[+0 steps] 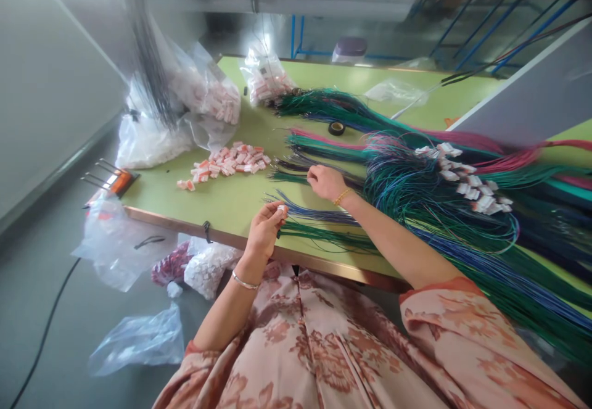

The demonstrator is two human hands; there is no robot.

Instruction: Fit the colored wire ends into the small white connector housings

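Pinching a small white connector (282,210) above the bench (171,202), near its front edge, the left hand (263,231) has thumb and fingers around it! The right hand (326,182) sits over the wires (293,177), fingers bunched; I can't tell whether that grip pinches one. Behind, loose connectors (235,161) lie heaped near plastic bags (213,97).
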